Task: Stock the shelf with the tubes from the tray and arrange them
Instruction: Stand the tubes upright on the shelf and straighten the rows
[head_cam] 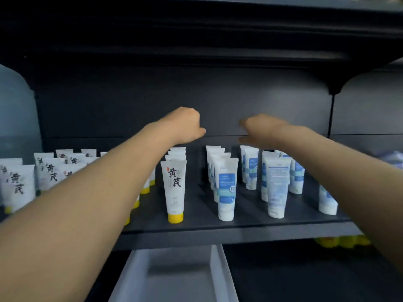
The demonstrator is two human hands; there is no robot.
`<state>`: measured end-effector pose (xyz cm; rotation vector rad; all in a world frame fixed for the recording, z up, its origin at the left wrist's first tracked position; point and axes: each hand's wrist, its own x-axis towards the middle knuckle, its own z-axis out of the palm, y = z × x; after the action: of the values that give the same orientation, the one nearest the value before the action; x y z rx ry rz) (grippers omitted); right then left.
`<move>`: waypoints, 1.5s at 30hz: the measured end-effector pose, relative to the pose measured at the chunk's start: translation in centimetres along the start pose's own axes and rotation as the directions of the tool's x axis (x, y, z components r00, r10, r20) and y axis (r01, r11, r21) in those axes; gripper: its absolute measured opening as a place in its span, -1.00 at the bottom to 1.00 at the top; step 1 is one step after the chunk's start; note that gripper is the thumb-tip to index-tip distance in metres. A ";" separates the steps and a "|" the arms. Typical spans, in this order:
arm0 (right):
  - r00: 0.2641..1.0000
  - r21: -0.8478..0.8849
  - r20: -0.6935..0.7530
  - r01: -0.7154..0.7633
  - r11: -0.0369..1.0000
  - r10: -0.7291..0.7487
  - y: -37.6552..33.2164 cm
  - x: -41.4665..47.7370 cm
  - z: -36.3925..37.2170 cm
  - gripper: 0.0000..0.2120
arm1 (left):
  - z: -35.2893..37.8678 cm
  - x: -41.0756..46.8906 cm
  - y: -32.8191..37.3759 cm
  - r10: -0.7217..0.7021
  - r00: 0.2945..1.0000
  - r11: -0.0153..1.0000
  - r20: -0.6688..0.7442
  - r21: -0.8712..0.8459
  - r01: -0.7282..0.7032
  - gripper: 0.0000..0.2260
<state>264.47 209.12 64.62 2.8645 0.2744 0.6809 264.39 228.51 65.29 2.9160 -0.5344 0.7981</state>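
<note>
1. A dark shelf point(218, 235) carries tubes standing upright on their caps, in rows running from near to far.
2. White tubes with yellow caps point(174, 188) fill the left part; white tubes with blue labels point(226, 188) stand to the right, with a bare gap between the two groups.
3. The left hand point(187, 125) hangs over the far end of a yellow-capped row, its fingers hidden.
4. The right hand point(259, 129), blurred, hovers above the far blue-labelled tubes, thumb and fingers apart.
5. A pale tray point(217, 264) sits below the shelf's near edge.
</note>
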 end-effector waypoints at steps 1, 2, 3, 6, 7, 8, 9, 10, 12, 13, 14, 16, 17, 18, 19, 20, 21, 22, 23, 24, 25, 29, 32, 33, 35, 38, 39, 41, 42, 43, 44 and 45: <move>1.000 -0.004 0.007 -0.004 1.000 0.004 -0.2 -1.2 0.0 -0.64 | 0.0 -0.9 0.6 0.015 1.000 1.000 0.016 0.000 -0.015 -0.64; 1.000 -0.004 0.026 -0.008 1.000 0.008 -0.5 -2.4 -0.1 -0.64 | -0.1 -1.9 1.1 0.023 0.999 1.000 0.036 -0.006 -0.022 -0.64; 0.999 0.001 0.041 -0.009 1.000 0.009 -0.7 -3.6 -0.2 -0.66 | -0.2 -2.7 1.6 0.031 0.998 0.999 0.050 -0.019 -0.030 -0.64; 0.998 0.036 0.052 -0.021 0.999 0.019 -0.4 -6.6 -0.7 -0.72 | -0.7 -4.9 3.1 0.055 0.995 0.997 0.082 -0.053 -0.050 -0.68; 0.999 0.040 0.049 -0.023 0.999 0.021 -0.2 -7.4 -0.9 -0.71 | -0.9 -5.5 3.6 0.062 0.995 0.997 0.082 -0.057 -0.058 -0.67; 0.998 0.039 0.054 -0.030 0.999 0.027 0.1 -8.3 -1.1 -0.69 | -1.0 -5.9 4.2 0.067 0.994 0.996 0.081 -0.058 -0.063 -0.67; 0.998 0.040 0.059 -0.033 0.999 0.031 0.5 -9.1 -1.2 -0.68 | -1.1 -6.3 4.8 0.072 0.995 0.996 0.074 -0.060 -0.067 -0.70; 0.998 0.044 0.062 -0.037 0.998 0.034 1.0 -9.9 -1.2 -0.67 | -1.2 -6.8 5.5 0.071 0.995 0.996 0.072 -0.062 -0.066 -0.74; 0.998 0.052 0.054 -0.037 0.998 0.034 2.2 -11.4 -1.2 -0.67 | -1.2 -7.6 7.2 0.064 0.994 0.996 0.087 -0.068 -0.058 -0.72; 0.998 0.055 0.051 -0.039 0.998 0.037 3.0 -12.1 -1.1 -0.66 | -1.1 -7.9 8.0 0.061 0.993 0.996 0.097 -0.071 -0.054 -0.68; 0.998 0.058 0.052 -0.041 0.997 0.038 3.8 -12.8 -1.1 -0.65 | -1.0 -8.2 9.0 0.059 0.993 0.996 0.105 -0.070 -0.051 -0.66; 0.997 0.078 0.060 -0.051 0.996 0.047 5.7 -14.3 -0.7 -0.61 | -0.4 -8.5 11.0 0.078 0.991 0.995 0.106 -0.070 -0.070 -0.73; 0.997 0.086 0.063 -0.057 0.995 0.051 6.6 -14.9 -0.5 -0.60 | 0.0 -8.6 12.0 0.083 0.991 0.994 0.104 -0.072 -0.076 -0.77; 0.996 0.090 0.069 -0.058 0.994 0.051 7.6 -15.5 -0.2 -0.61 | 0.4 -8.6 13.0 0.080 0.991 0.994 0.104 -0.077 -0.072 -0.79; 0.996 0.094 0.074 -0.056 0.994 0.049 8.7 -16.0 0.1 -0.61 | 0.9 -8.5 14.1 0.072 0.992 0.995 0.101 -0.082 -0.064 -0.78; 0.996 0.091 0.080 -0.052 0.994 0.044 9.9 -16.5 0.4 -0.62 | 1.3 -8.2 15.1 0.063 0.994 0.994 0.093 -0.091 -0.054 -0.78; 0.995 0.085 0.087 -0.048 0.995 0.041 11.0 -16.9 0.7 -0.62 | 1.8 -8.0 16.1 0.054 0.995 0.994 0.085 -0.103 -0.045 -0.78; 0.995 0.074 0.095 -0.041 0.996 0.034 12.0 -17.2 1.1 -0.61 | 2.3 -7.8 17.1 0.040 0.996 0.993 0.080 -0.113 -0.031 -0.76; 0.995 0.067 0.098 -0.035 0.997 0.028 13.1 -17.4 1.5 -0.60 | 2.6 -7.5 18.0 0.023 0.997 0.993 0.075 -0.121 -0.013 -0.74; 0.995 0.065 0.098 -0.031 0.997 0.024 14.0 -17.6 1.8 -0.60 | 3.0 -7.1 18.8 0.006 0.998 0.992 0.069 -0.129 0.003 -0.74; 0.995 0.071 0.097 -0.030 0.997 0.023 15.0 -17.6 2.2 -0.59 | 3.4 -6.8 19.6 -0.011 0.998 0.990 0.065 -0.138 0.020 -0.73; 0.995 0.114 0.099 -0.037 0.993 0.026 18.2 -17.1 3.3 -0.60 | 4.6 -5.6 22.2 -0.046 0.997 0.990 0.063 -0.129 0.053 -0.71; 0.996 0.138 0.086 -0.028 0.990 0.017 20.1 -16.2 4.0 -0.61 | 5.2 -4.4 23.1 -0.062 0.997 0.993 0.049 -0.100 0.066 -0.75; 0.997 0.146 0.079 -0.024 0.989 0.013 20.6 -15.8 4.3 -0.61 | 5.4 -3.9 23.2 -0.069 0.997 0.993 0.044 -0.092 0.073 -0.76; 0.998 0.166 0.065 -0.018 0.986 0.007 21.4 -14.7 4.7 -0.59 | 6.0 -3.0 23.2 -0.087 0.996 0.993 0.032 -0.081 0.089 -0.76; 0.999 0.206 0.047 -0.009 0.979 -0.001 22.2 -13.0 5.5 -0.51 | 7.0 -1.7 22.8 -0.101 0.995 0.993 0.001 -0.061 0.101 -0.73; 0.999 0.223 0.040 -0.005 0.975 -0.004 22.3 -12.4 5.8 -0.49 | 7.3 -1.2 22.5 -0.106 0.994 0.993 -0.019 -0.060 0.105 -0.72; 1.000 0.250 0.026 -0.003 0.968 -0.004 22.4 -11.2 6.4 -0.46 | 8.0 -0.3 21.9 -0.117 0.991 0.992 -0.060 -0.056 0.113 -0.69; 1.000 0.259 0.020 0.001 0.966 -0.007 22.4 -10.6 6.8 -0.45 | 8.3 0.1 21.6 -0.120 0.990 0.992 -0.076 -0.047 0.116 -0.68; 1.000 0.267 0.017 0.008 0.964 -0.013 22.4 -9.9 7.1 -0.45 | 8.6 0.6 21.3 -0.121 0.989 0.992 -0.088 -0.036 0.118 -0.67; 1.000 0.275 0.016 0.014 0.961 -0.019 22.3 -9.3 7.4 -0.45 | 8.9 1.1 20.9 -0.122 0.988 0.992 -0.097 -0.027 0.119 -0.66; 1.000 0.283 0.015 0.018 0.959 -0.023 22.3 -8.7 7.7 -0.46 | 9.2 1.6 20.6 -0.120 0.987 0.993 -0.102 -0.023 0.119 -0.65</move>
<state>263.41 184.67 59.12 3.1310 0.4313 0.6590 262.91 207.27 57.67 2.8397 -0.3522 0.9168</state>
